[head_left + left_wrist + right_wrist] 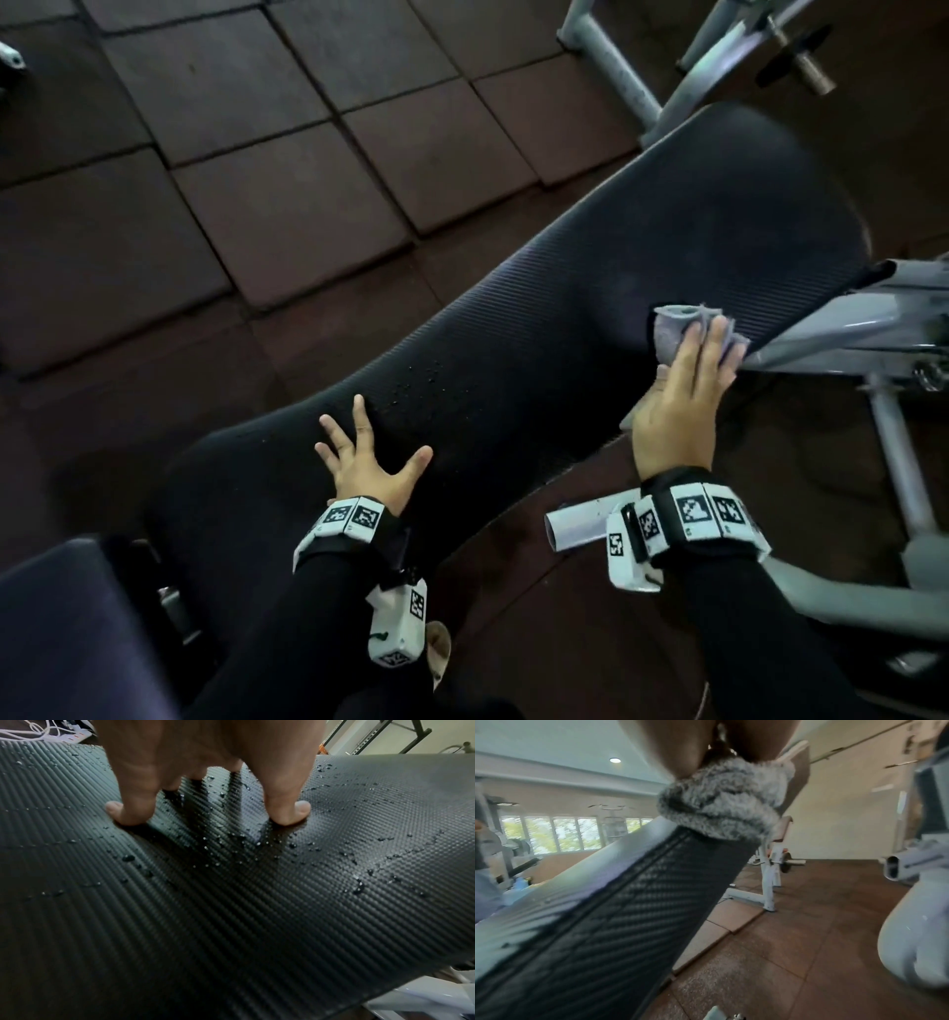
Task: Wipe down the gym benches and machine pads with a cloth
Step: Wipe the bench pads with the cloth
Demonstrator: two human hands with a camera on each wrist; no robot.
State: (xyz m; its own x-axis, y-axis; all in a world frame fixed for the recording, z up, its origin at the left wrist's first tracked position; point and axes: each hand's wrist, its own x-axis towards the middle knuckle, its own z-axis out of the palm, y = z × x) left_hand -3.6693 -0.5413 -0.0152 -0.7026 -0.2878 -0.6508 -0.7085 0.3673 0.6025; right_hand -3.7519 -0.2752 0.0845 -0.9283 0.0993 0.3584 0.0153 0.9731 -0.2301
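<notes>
Cloth (683, 334), grey and fluffy, bunched under the right hand (678, 406) and pressed against the right-side edge of the black bench pad (513, 370), near its upper end. Fingers (714, 334) laid over the bundle, thumb on the near side; from the right wrist view, cloth (726, 805) wrapped over the pad's edge (628, 912) and held between the thumb and the fingers. Cannot tell how tightly.

Left hand (367, 462) flat on the lower part of the same pad, fingers spread wide, holding nothing. In the left wrist view, fingertips (123, 815) pushed down into the ribbed surface (257, 923), with small water drops (231, 850) scattered just beside and beyond them.

Pad tilted, resting on a pale grey metal frame (847, 329). Brown rubber floor tiles (257, 205) below. A second dark pad (61, 627) near the lower left corner. Black sleeves and marker-covered wristbands (693, 514) on both arms.
</notes>
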